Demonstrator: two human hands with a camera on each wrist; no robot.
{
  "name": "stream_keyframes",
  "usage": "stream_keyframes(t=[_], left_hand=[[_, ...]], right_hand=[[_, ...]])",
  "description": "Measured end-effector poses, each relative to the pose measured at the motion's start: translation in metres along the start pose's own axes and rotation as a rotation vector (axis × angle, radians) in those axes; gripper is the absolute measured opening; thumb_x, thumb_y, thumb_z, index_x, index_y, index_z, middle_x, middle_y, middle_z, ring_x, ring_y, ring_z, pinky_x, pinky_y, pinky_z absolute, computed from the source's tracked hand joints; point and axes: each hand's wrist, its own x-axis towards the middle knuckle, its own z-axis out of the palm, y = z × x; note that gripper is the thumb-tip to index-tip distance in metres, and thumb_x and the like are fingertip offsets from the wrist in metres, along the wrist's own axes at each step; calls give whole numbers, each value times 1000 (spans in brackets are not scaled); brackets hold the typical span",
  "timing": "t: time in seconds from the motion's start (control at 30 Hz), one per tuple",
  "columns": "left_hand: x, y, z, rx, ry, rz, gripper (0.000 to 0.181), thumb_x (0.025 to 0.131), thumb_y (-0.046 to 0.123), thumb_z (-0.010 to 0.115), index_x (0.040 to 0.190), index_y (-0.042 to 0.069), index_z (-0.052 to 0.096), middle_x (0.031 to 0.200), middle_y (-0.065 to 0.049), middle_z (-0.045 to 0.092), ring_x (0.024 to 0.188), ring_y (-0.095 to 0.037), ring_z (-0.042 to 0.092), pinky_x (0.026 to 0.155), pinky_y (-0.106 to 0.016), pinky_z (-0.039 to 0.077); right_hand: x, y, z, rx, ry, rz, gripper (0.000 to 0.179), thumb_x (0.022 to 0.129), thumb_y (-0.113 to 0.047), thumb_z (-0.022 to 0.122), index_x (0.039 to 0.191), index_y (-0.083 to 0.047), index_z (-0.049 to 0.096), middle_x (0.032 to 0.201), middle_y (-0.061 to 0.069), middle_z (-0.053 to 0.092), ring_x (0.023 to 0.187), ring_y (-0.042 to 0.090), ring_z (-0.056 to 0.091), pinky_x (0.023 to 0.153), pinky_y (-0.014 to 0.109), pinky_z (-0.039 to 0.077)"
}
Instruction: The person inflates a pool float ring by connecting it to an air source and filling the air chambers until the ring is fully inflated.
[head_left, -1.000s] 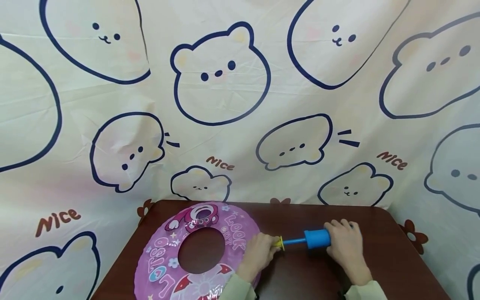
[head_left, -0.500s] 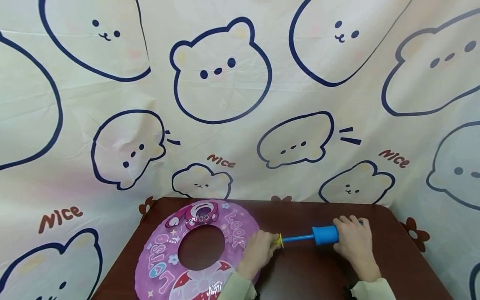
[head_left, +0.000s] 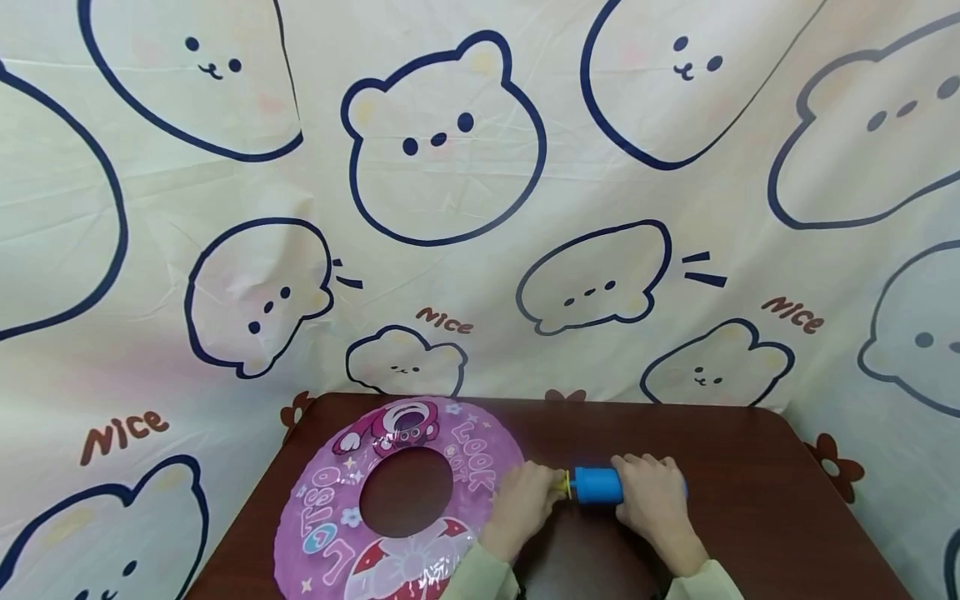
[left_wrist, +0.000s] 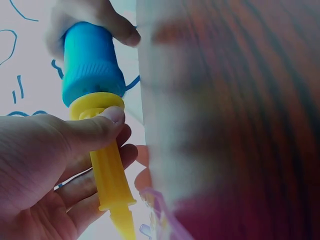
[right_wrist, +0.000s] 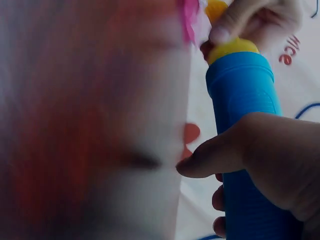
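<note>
A hand pump with a blue barrel [head_left: 597, 485] and a yellow nozzle end [left_wrist: 107, 170] lies level between my two hands over the table. My left hand [head_left: 523, 504] pinches the yellow end, thumb pressed just below its round flange [left_wrist: 97, 104]. Around the blue barrel curls my right hand [head_left: 654, 500], its thumb along the near side in the right wrist view. Barrel and yellow flange sit close together, with the blue rod almost wholly hidden. Left of the pump lies a pink swim ring [head_left: 315, 500], puffed out, its right edge partly behind my left hand.
The dark brown table [head_left: 780, 500] has rounded far corners. A pale cloth [head_left: 480, 275] printed with bear faces hangs behind it and along both sides.
My right hand first drew the blue barrel rightward, baring more of the blue rod, then pushed it back left against the yellow flange. My left hand stayed nearly in place.
</note>
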Motion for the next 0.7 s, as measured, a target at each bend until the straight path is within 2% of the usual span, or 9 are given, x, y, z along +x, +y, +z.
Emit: stream_keyframes(t=[0.1,0.2,0.37,0.5,0.7], left_hand=[[0,0,1,-1,6,8,8,87,26,89,86,27,81,74,7,75,58,-11,60,52,-24,43],[0,0,2,-35,13,14,8,87,25,88,87,26,81,73,7,74,58,-9,59,53,-23,44],[2,-4,0,-93,30,15,10,89,23,87,84,23,78,71,8,72,58,-6,54,55,-20,44],[2,-6,-1,-121,15,9,11,90,23,85,84,23,76,71,9,71,58,-4,52,56,-19,44],[2,-7,-2,-119,14,6,14,91,24,85,82,22,74,72,8,72,59,-5,54,56,-19,45]], right_hand=[[-1,-3,4,11,2,0,50,66,-20,87,115,-16,77,100,2,78,85,27,71,77,53,56],[-1,5,2,21,24,8,50,65,-19,90,114,-16,78,101,2,78,87,28,71,79,52,55],[-3,37,-7,17,96,48,51,61,-16,94,110,-13,78,100,5,77,91,32,69,86,57,50],[-7,63,-15,19,149,77,51,58,-12,94,107,-10,79,97,8,76,93,35,65,89,61,46],[-13,82,-25,23,216,107,51,56,-5,92,105,-6,79,97,13,76,93,39,62,93,65,43]])
